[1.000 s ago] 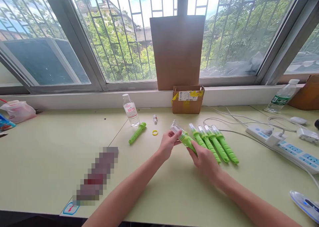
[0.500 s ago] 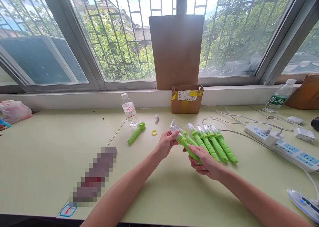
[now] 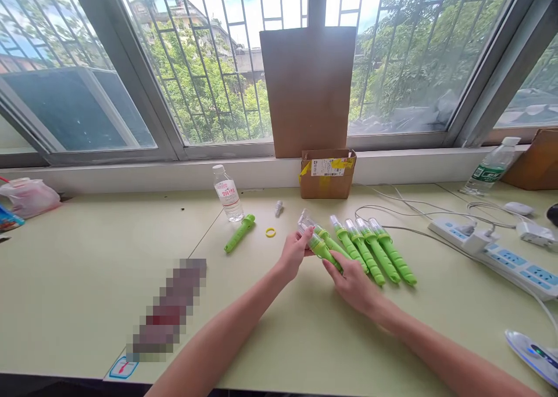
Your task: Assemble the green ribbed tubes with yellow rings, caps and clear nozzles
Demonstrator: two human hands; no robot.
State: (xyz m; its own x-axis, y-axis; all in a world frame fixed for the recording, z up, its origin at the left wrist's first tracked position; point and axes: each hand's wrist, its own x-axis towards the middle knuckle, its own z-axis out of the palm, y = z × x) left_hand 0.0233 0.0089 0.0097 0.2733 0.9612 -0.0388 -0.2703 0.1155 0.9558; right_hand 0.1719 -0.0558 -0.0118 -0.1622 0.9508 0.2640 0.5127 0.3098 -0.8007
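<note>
Between both hands is a green plastic stick [image 3: 320,248] with a clear tip, tilted up toward the far left. My left hand [image 3: 297,250] pinches it near the clear end with thumb and fingers. Lower down, my right hand [image 3: 358,285] grips the green body, covering its lower end. Right beside them several like sticks [image 3: 378,256] lie in a slanting row, clear tips pointing away from me. Left of my hands lie a green stick [image 3: 239,234] with no clear tip showing, a yellow ring [image 3: 271,232] and a small clear-and-grey piece [image 3: 279,208].
A water bottle [image 3: 228,195] stands behind the lone stick. A small cardboard box [image 3: 326,182] sits against the sill. To the right are a power strip [image 3: 501,257] with cables and another bottle [image 3: 490,167]. A pixelated object [image 3: 170,310] lies at the left front.
My right hand has shifted slightly up and left along the held stick, toward its clear end. The left hand keeps its pinch. The small clear-and-grey piece sits slightly further right in view.
</note>
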